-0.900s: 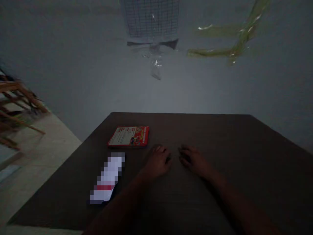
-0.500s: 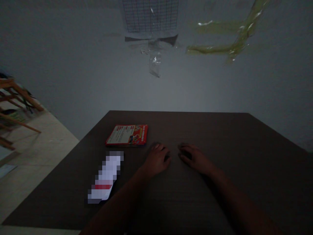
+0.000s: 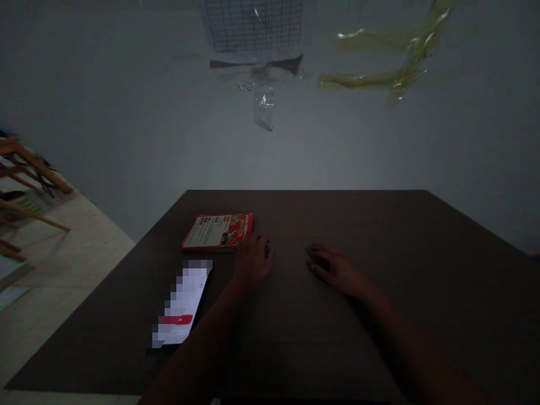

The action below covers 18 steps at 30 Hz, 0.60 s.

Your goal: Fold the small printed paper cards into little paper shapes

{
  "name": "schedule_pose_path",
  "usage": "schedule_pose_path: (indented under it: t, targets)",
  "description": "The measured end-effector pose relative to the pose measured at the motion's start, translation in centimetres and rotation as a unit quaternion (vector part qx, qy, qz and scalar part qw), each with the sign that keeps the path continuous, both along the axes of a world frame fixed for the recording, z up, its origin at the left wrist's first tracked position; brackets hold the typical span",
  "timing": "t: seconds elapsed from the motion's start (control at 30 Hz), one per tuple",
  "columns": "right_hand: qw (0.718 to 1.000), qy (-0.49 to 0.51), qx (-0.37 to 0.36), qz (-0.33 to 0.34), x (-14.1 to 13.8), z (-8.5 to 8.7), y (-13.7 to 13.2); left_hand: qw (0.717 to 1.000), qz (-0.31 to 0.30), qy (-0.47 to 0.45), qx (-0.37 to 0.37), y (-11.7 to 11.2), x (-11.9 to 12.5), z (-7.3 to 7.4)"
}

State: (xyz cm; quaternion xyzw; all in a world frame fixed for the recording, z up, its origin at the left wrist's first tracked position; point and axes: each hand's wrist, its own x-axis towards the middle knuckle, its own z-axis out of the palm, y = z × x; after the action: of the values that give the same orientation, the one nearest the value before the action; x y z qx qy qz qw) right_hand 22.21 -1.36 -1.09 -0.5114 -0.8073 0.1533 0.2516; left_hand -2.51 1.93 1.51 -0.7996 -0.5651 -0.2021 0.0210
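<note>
Left hand [image 3: 252, 262] moved left — dark table [image 3: 358, 219], taped wall [image 3: 358, 146]

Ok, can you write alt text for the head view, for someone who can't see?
A person's left hand overlaps the near right corner of a flat, red printed item on a dark table; contact is unclear. The right hand is apart, holding nothing visible. A lit phone lies nearer, at left, and a grey wall stands behind.

Head view over table [image 3: 291, 315] (seemingly near)
</note>
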Motion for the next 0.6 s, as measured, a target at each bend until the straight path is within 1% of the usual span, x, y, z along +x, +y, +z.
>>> schedule_pose_path:
  t: [0.03,0.1,0.17,0.37,0.6]
  targets:
    - [1.000,0.003,0.001,0.001,0.0,0.0,0.0,0.999,0.042,0.009,0.016,0.3,-0.4,0.1]
    - [1.000,0.003,0.000,0.000,0.0,-0.1,0.0,0.993,0.103,0.037,0.040,0.7,-1.3,0.2]
    - [1.000,-0.001,-0.002,-0.002,0.1,-0.1,0.1,0.989,0.132,0.058,0.037,0.9,-1.9,0.3]
    - [1.000,0.002,-0.004,-0.007,0.1,0.1,-0.1,0.982,0.159,0.101,-0.006,1.3,-2.7,0.2]
    - [1.000,-0.004,-0.009,-0.011,0.0,0.0,-0.1,0.985,0.149,0.079,-0.019,1.5,-3.1,0.8]
